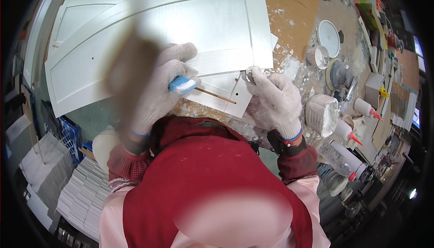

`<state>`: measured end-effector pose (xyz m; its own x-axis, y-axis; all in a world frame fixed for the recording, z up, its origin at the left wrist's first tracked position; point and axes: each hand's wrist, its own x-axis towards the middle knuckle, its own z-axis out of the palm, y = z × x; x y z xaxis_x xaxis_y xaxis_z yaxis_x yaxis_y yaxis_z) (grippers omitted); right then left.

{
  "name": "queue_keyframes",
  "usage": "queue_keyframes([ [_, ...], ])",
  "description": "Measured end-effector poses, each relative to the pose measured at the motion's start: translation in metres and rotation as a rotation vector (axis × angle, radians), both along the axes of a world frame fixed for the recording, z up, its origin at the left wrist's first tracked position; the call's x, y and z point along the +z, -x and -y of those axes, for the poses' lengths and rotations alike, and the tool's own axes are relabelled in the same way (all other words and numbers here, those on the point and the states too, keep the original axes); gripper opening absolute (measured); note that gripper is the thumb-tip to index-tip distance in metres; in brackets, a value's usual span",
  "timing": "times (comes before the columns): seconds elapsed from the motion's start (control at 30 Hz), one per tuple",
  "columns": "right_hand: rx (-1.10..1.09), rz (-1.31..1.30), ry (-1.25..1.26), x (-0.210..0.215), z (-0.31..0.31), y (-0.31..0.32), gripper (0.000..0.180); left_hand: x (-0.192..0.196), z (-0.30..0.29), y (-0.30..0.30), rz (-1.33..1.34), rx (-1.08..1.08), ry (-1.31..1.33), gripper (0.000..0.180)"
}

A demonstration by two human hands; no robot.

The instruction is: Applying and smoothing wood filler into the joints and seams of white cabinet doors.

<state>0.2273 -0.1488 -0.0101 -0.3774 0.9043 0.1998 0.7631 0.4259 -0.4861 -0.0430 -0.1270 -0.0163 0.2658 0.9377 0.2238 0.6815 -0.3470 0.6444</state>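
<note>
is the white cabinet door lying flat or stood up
Lying flat: the white cabinet door rests face up on the brown worktop, with both gloved hands working at its near edge.

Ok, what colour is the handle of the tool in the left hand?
Light blue handle, gripped in the gloved left hand; clearest in the head view.

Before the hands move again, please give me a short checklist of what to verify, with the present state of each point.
1. Left hand grips the blue-handled tool: ok.
2. Thin tool rod lies across the white door panel: ok.
3. Right hand steadies the panel's near corner: ok.
4. Tool tip contact: cannot tell.
5. White tub stands apart from the right hand: ok.
</note>
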Motion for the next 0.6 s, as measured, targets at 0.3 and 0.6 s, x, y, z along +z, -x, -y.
queue_keyframes([
  [0.3,-0.055,-0.087,0.056,-0.003,0.004,-0.011,0.047,0.001,0.000,0.000,0.009,-0.019,-0.018,0.021],
  [0.6,-0.026,-0.012,0.066,-0.006,-0.006,-0.013,0.052,0.001,-0.002,0.000,0.005,-0.033,-0.045,0.021],
])
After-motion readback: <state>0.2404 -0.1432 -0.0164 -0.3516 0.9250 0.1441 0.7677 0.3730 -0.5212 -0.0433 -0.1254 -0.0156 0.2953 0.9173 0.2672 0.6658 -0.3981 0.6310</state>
